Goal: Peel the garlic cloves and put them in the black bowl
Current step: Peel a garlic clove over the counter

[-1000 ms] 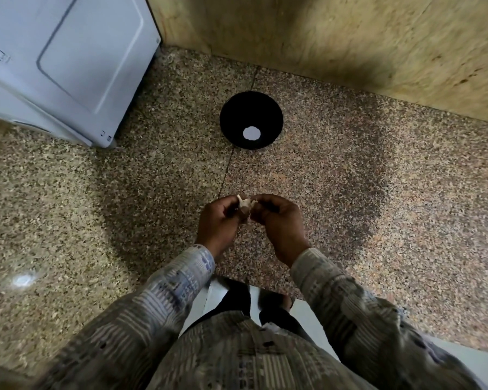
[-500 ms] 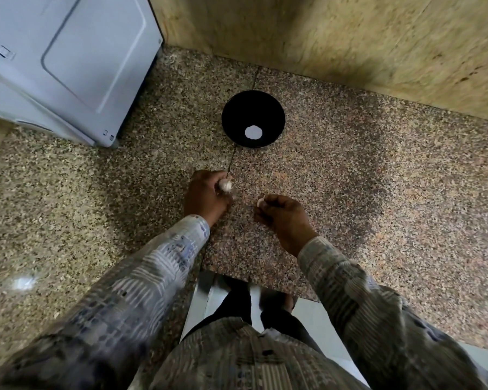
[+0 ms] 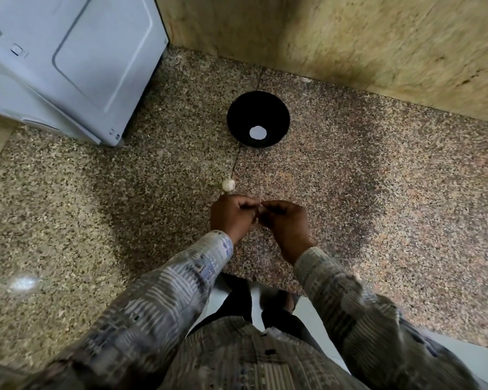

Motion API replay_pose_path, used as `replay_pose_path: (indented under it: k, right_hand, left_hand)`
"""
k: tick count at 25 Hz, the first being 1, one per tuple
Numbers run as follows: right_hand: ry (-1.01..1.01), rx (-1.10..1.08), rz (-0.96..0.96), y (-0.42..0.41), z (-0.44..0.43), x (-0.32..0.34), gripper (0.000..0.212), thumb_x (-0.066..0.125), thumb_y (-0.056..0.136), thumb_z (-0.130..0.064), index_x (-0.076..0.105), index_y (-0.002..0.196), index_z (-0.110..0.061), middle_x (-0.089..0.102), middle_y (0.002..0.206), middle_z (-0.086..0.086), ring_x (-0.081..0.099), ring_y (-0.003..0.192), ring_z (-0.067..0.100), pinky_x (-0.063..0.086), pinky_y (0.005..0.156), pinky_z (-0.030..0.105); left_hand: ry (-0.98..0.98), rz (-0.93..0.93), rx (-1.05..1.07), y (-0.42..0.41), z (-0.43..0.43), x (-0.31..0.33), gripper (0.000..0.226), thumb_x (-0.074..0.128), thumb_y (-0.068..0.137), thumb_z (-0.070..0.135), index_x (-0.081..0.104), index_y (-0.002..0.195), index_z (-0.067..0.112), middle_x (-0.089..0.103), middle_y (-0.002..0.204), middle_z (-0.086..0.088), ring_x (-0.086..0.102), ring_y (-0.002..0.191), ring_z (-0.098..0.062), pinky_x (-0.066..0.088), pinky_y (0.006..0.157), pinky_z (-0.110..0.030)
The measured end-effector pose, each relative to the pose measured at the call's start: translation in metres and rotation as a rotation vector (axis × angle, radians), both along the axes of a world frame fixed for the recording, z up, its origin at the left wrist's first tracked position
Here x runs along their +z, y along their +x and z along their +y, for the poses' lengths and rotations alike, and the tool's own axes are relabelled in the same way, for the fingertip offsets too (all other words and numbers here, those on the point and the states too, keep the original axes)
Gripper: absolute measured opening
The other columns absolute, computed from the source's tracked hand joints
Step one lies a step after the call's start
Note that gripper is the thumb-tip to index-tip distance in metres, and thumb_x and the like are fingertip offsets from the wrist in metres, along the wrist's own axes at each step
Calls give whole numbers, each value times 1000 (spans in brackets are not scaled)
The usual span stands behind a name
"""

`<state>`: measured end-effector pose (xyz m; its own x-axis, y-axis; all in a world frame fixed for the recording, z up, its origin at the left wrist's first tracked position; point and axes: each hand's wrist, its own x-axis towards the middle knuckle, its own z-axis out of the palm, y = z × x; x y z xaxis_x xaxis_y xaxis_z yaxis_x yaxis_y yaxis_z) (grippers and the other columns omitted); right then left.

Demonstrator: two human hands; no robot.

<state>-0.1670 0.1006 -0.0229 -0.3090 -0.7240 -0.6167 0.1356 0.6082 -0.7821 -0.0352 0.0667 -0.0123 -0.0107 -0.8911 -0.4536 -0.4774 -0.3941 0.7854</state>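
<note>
A black bowl (image 3: 258, 118) stands on the speckled granite counter (image 3: 378, 192), with a pale round patch at its bottom. A small white garlic piece (image 3: 228, 185) lies on the counter just beyond my hands. My left hand (image 3: 233, 216) and my right hand (image 3: 285, 223) are pressed together in front of it, fingers curled. They pinch a small garlic clove between them, and only a thin pale sliver of it (image 3: 261, 203) shows at the fingertips.
A white appliance (image 3: 68, 60) stands at the back left on the counter. A beige stone wall (image 3: 350, 38) runs behind the bowl. The counter's front edge (image 3: 265, 285) lies below my wrists, with pale floor under it.
My left hand set the garlic piece down on the counter and drew back. Both hands have come together again around the small clove.
</note>
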Motion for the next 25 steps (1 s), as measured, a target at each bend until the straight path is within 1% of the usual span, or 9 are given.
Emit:
replay_pose_path:
  k: [4, 7, 9, 11, 13, 16, 19, 21, 25]
  right_hand:
    - [5, 105, 84, -2, 0, -1, 13, 79, 87, -8, 78, 91, -21, 79, 86, 3, 77, 86, 30, 65, 80, 45]
    - [93, 111, 67, -9, -10, -1, 18, 71, 91, 1, 78, 97, -16, 79, 88, 7, 77, 88, 29, 65, 81, 45]
    - [144, 103, 51, -14, -17, -3, 20, 68, 92, 5, 77, 98, -12, 79, 86, 9, 78, 87, 30, 64, 82, 48]
    - [172, 85, 55, -19, -21, -5, 20, 68, 92, 6, 76, 97, -12, 79, 83, 9, 78, 81, 28, 64, 81, 51]
    - [193, 77, 68, -22, -23, -4, 17, 71, 89, 5, 76, 95, -10, 79, 82, 10, 78, 79, 27, 64, 80, 49]
    - [218, 33, -18, -21, -27, 3, 11, 71, 88, 7, 76, 93, -2, 78, 86, 18, 77, 76, 28, 65, 72, 37]
    - [238, 48, -25, -23, -31, 3, 9, 70, 89, 7, 76, 93, 2, 77, 85, 20, 77, 73, 27, 64, 65, 33]
    - [233, 88, 51, -28, -35, 2, 8, 72, 88, 4, 77, 90, -1, 78, 84, 19, 78, 74, 28, 65, 71, 40]
    - [156, 436, 532, -44, -35, -5, 6, 81, 86, -22, 78, 80, -22, 76, 74, -5, 74, 71, 12, 64, 72, 33]
  left_hand:
    - [88, 79, 78, 4, -5, -7, 11, 87, 76, 18, 80, 83, 24, 78, 80, 8, 75, 74, -12, 64, 76, -35]
    - [-21, -218, 21, 21, -12, -19, 9, 83, 80, 22, 80, 89, 22, 78, 87, 7, 73, 79, -11, 52, 76, -18]
    - [-77, -359, -39, 34, -14, -24, 11, 81, 82, 25, 80, 92, 21, 78, 88, 3, 72, 81, -16, 47, 74, -18]
    - [-153, -399, -89, 39, -10, -27, 17, 82, 79, 26, 77, 94, 20, 76, 91, -1, 70, 83, -21, 48, 75, -23]
    - [-288, -397, -198, 37, 0, -27, 24, 81, 79, 24, 73, 101, 18, 72, 98, -6, 67, 88, -26, 52, 78, -31]
    - [-431, -318, -448, 19, 7, -24, 33, 74, 86, 21, 72, 119, 20, 71, 115, -6, 67, 101, -27, 55, 86, -37]
    - [-459, -355, -543, -1, -6, -29, 20, 68, 91, 26, 78, 108, 22, 75, 98, -4, 69, 89, -26, 55, 74, -35]
    - [-416, -375, -574, -8, -11, -33, 22, 61, 92, 31, 79, 101, 23, 75, 91, -4, 69, 85, -26, 54, 72, -37]
    - [-412, -391, -564, -11, -12, -40, 24, 59, 90, 27, 80, 99, 18, 73, 91, -9, 67, 86, -32, 55, 74, -39]
